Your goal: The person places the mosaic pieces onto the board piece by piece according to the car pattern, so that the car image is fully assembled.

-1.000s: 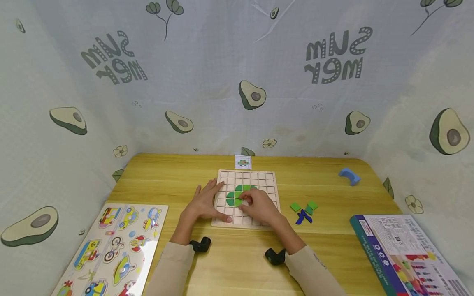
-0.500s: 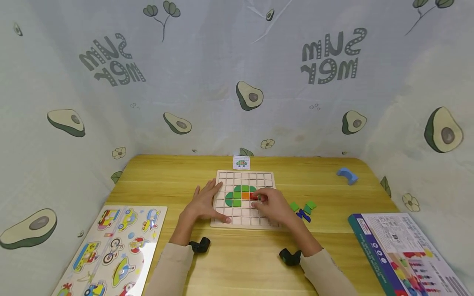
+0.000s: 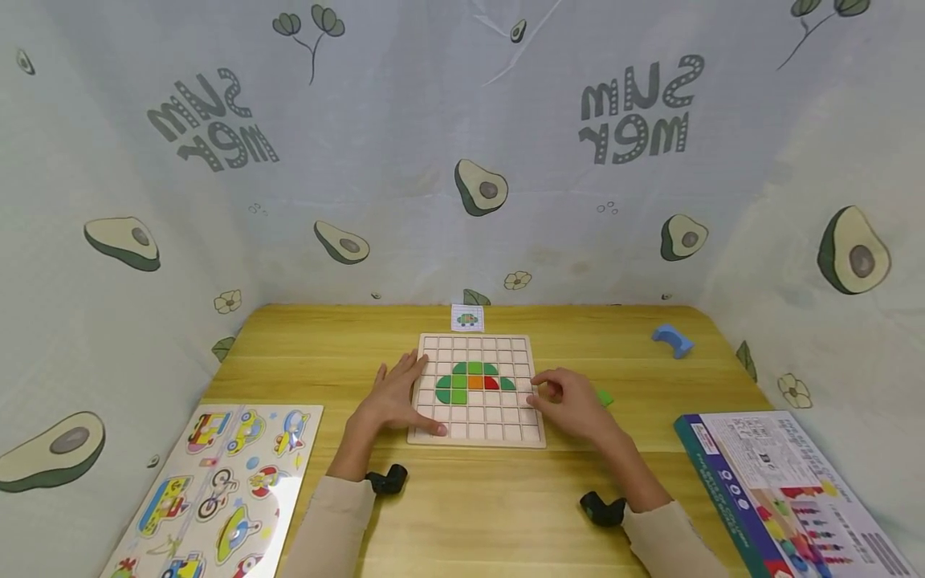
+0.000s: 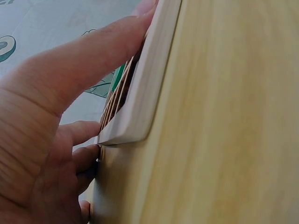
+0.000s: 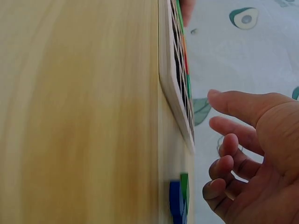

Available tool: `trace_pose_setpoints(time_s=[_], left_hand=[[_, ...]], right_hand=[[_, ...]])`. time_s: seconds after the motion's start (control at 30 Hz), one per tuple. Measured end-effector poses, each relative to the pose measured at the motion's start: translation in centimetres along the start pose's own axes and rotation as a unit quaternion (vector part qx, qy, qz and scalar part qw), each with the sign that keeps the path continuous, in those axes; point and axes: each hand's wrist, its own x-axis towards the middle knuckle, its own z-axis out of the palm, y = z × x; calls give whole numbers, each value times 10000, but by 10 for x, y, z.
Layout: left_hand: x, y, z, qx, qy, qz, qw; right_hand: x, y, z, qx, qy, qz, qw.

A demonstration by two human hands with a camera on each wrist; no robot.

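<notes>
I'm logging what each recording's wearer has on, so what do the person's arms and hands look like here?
Both hands are bare: the left hand and right hand show no gloves, rings or visible markings. Each arm wears a long beige sleeve, left sleeve and right sleeve. A small black wrist-mounted device sits at each cuff, left device and right device. No cables show.

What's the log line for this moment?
left hand: steadies grid board | right hand: empty, beside board | loose pieces: on table

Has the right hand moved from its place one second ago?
Yes. The right hand has drawn off the grid board toward its right edge, near the loose pieces.
</notes>
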Motion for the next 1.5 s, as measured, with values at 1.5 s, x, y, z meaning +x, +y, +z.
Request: trace_pose_setpoints(time_s=[1.5], left_hand=[[-2, -1, -1, 5, 196, 262, 9995]], right_hand=[[-20, 42, -40, -666, -97, 461, 9967]])
